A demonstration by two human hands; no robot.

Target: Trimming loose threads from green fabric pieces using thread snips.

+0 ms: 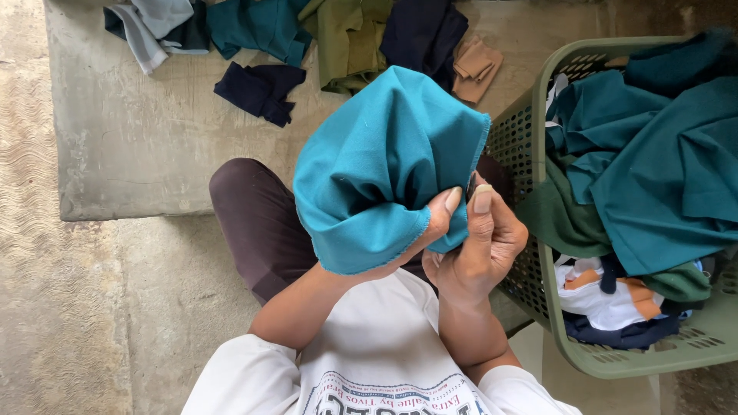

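Observation:
A teal piece of cloth (pixel 384 161) is bunched up in front of my chest. My left hand (pixel 430 230) is mostly buried under its lower edge, with the thumb pressed on the fabric. My right hand (pixel 480 246) pinches the same cloth from the right, thumb up against the left thumb. Both hands grip the teal cloth above my dark-trousered knee (pixel 254 215).
A green plastic laundry basket (pixel 615 361) at the right holds teal, green, white and orange clothes. On the concrete slab (pixel 138 138) ahead lie several cloth pieces: grey, teal, olive, navy and tan. A small navy scrap (pixel 261 91) lies apart. Rough floor runs along the left.

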